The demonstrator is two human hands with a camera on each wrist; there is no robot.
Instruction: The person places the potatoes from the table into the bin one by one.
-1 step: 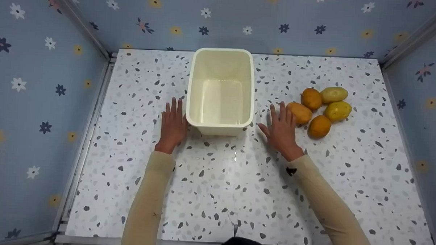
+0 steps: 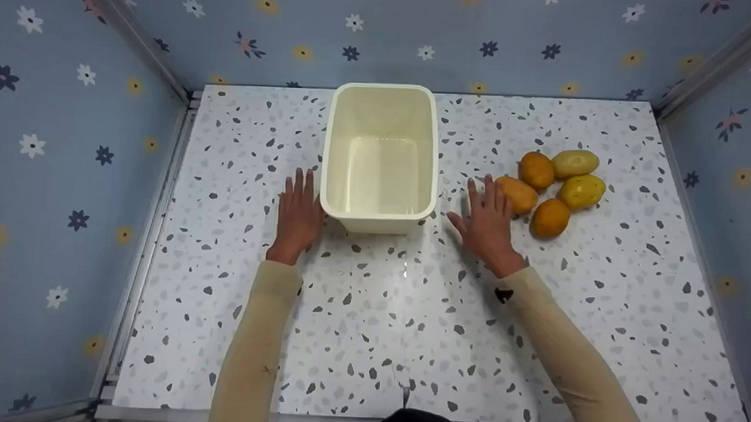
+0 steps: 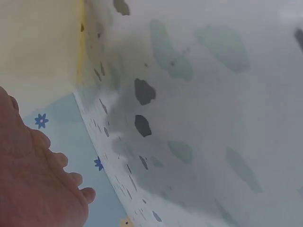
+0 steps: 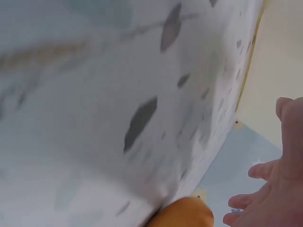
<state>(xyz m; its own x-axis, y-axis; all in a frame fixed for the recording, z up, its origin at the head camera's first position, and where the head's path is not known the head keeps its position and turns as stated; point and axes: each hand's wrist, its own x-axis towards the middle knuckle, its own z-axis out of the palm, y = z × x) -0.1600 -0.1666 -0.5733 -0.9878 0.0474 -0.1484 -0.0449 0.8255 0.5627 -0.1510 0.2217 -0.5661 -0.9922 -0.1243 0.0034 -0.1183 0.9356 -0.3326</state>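
A cream plastic bin (image 2: 378,215) stands upright between the two hands, its inside bare. Beside its left wall is my left hand (image 2: 298,217), fingers straight and pointing away; the thumb side is close to the bin, and whether it touches I cannot tell. My right hand (image 2: 488,230) lies to the right of the bin with fingers spread. Its outer fingers are near an orange potato-shaped item (image 2: 518,195), which also shows as an orange curve (image 4: 184,215) in the right wrist view. Neither hand holds anything.
Beyond the right hand, several more rounded items are clustered: two orange ones (image 2: 537,170) (image 2: 550,218), a pale yellow potato-like one (image 2: 575,163) and a brighter yellow one (image 2: 581,192). Speckled white tabletop (image 2: 358,335) lies under everything. Blue flowered panels (image 2: 394,24) enclose three sides.
My right hand has shifted very slightly to the right. The left hand, the bin and the rounded items look unmoved.
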